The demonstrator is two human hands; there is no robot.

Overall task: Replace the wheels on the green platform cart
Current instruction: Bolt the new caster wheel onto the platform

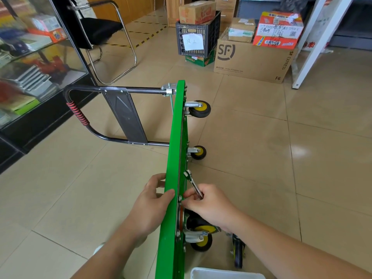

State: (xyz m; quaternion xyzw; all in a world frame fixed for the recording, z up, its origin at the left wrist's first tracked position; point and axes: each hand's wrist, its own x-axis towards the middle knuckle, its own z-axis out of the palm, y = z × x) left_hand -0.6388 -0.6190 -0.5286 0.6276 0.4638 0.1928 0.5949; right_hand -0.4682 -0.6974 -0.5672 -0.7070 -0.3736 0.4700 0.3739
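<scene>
The green platform cart (175, 137) stands on its side edge on the tiled floor, its black folding handle (120, 109) lying out to the left. Black casters with yellow hubs stick out on the right: a far caster (199, 109), a middle caster (198, 152) and a near caster (199, 232). My left hand (153, 200) grips the cart's upper edge, thumb over the green rim. My right hand (209, 202) holds a silver wrench (192, 182) whose head sits against the cart's underside, just above the near caster's mounting plate.
A loose black wheel (238, 252) lies on the floor under my right forearm. A white tray (225, 274) sits at the bottom edge. A glass display cabinet (36, 57) stands on the left, a chair (108, 33) behind it. Cardboard boxes (251, 59) and a black crate (198, 37) are beyond.
</scene>
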